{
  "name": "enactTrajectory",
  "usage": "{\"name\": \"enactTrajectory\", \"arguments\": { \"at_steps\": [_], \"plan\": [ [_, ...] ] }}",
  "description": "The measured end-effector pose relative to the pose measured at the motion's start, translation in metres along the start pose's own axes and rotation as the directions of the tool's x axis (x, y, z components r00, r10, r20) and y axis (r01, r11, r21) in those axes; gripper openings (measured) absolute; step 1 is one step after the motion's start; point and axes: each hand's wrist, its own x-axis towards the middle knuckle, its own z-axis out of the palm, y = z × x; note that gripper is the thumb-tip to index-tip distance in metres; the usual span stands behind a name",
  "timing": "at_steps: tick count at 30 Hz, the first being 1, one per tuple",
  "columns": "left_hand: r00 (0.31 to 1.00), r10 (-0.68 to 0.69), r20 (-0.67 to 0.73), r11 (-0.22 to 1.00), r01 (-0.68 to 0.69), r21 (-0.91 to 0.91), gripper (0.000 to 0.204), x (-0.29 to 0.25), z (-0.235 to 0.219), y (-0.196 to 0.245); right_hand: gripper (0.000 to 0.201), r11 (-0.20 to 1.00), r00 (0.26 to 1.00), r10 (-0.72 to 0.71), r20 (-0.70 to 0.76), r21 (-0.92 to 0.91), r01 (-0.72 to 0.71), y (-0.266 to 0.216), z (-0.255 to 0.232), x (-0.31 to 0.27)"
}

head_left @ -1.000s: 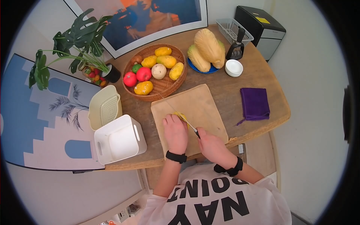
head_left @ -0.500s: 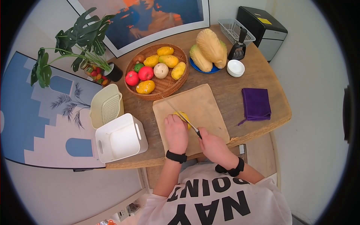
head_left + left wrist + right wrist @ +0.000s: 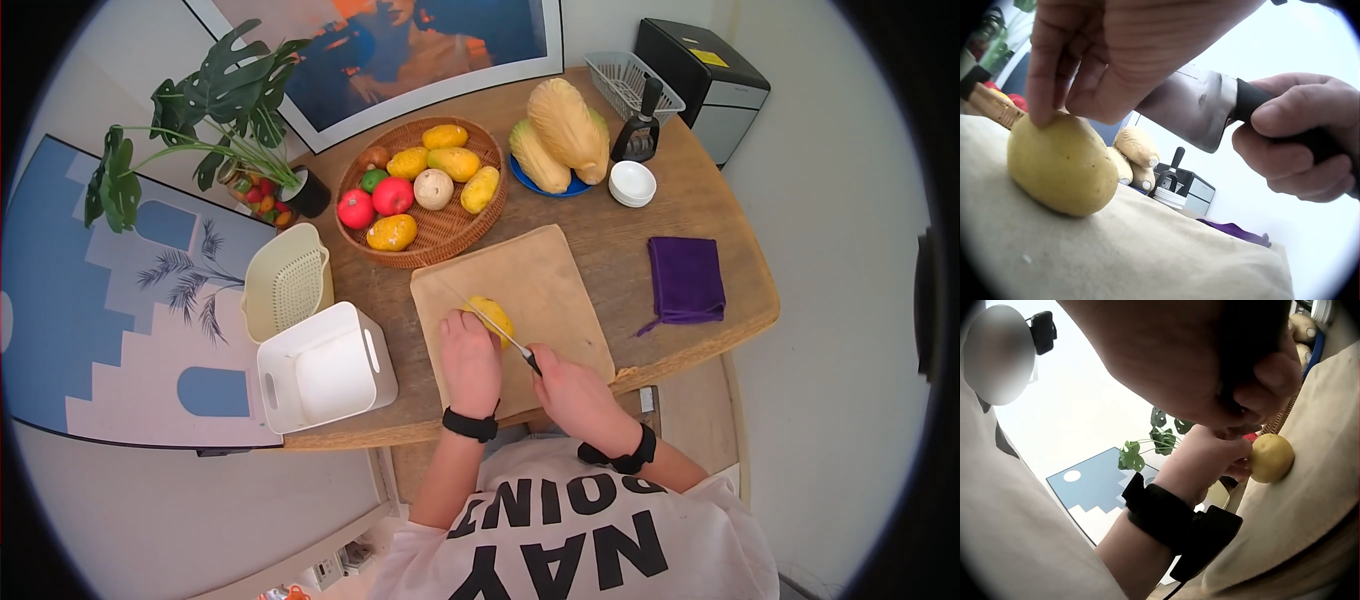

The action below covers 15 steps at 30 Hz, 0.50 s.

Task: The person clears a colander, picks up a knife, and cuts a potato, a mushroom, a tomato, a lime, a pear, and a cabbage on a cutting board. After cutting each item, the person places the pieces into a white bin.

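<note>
On the wooden cutting board (image 3: 560, 320) lies an oval yellow potato (image 3: 1063, 165), with small dark spots on its skin. My left hand (image 3: 470, 360) holds it from above, fingertips bent onto its top in the left wrist view. The black handle of a kitchen knife (image 3: 1210, 109) is gripped in my right hand (image 3: 580, 400). Its broad blade slants up and left, crossing over the potato in the head view. Seen from the left wrist, the blade is above the board, its far part hidden behind my left hand.
Beyond the board stands a wicker basket (image 3: 440, 245) of tomatoes and yellow produce. A white bin (image 3: 330, 370) and a cream colander (image 3: 290, 280) are at the left. To the right are a purple cloth (image 3: 687, 280), white bowls (image 3: 633, 184) and cabbages (image 3: 568, 130) on a blue plate.
The knife and right hand have shifted slightly right, and more of the potato shows beside the blade. My left hand stays on the potato. The whole head view has drifted slightly.
</note>
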Motion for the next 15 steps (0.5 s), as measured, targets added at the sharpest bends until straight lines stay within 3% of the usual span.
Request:
{"name": "enactTrajectory", "arguments": {
  "at_steps": [6, 12, 15],
  "plan": [
    [1.000, 0.004, 0.013, 1.000, -0.004, -0.004, 0.025, 0.000, -0.005, 0.002, 0.030, 0.995, 0.987, 0.101, 0.123, -0.034, -0.098, 0.003, -0.001, 0.001],
    [0.999, -0.008, 0.042, 1.000, 0.008, -0.014, 0.025, -0.001, -0.007, -0.001, 0.024, 0.998, 0.995, 0.059, 0.079, 0.001, -0.059, 0.008, 0.004, -0.001],
    [0.999, -0.009, 0.038, 1.000, 0.009, -0.015, 0.029, 0.002, -0.004, 0.000, 0.025, 0.984, 0.987, 0.149, 0.051, 0.088, -0.154, 0.001, -0.008, 0.000]
  ]
}}
